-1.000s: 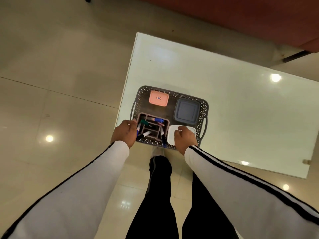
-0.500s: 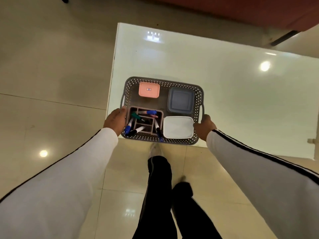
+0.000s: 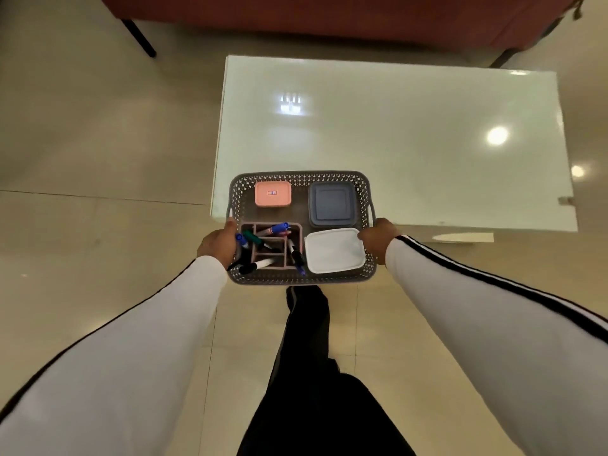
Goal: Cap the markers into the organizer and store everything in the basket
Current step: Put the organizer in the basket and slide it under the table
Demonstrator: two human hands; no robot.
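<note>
A: Where is the basket?

B: The grey perforated basket [image 3: 297,280] lies across the near edge of the white desk [image 3: 411,143]. Its far half is over the desk and its near half is out over the tiled floor [image 3: 82,159]. I cannot tell whether it rests on the desk or hangs just above it.

A: And the hands?

B: Both are on it. The left hand [image 3: 217,243] has its grip closed on the basket's left side, with the thumb up at the rim by the handle. The right hand [image 3: 378,238] has its grip closed on the right side, next to the other handle. The fingers below the rim are hidden.

A: What is inside?

B: 4 things. The pink organizer [image 3: 274,255] stands in the near-left corner, just beside the left hand. The markers [image 3: 276,229] lean in its compartments, and blue, green and black caps show. They are too small to tell whether every one is capped. A white lidded box [image 3: 334,250] fills the near-right corner, just beside the organizer. A grey-blue lidded box [image 3: 332,205] sits behind it in the far-right corner. A small pink box [image 3: 273,194] sits in the far-left corner.

A: Anything around it?

B: There are white sleeves [image 3: 148,357] with a black stripe, black trousers [image 3: 306,340] below the basket, and red-brown furniture [image 3: 329,14] beyond the desk.
</note>
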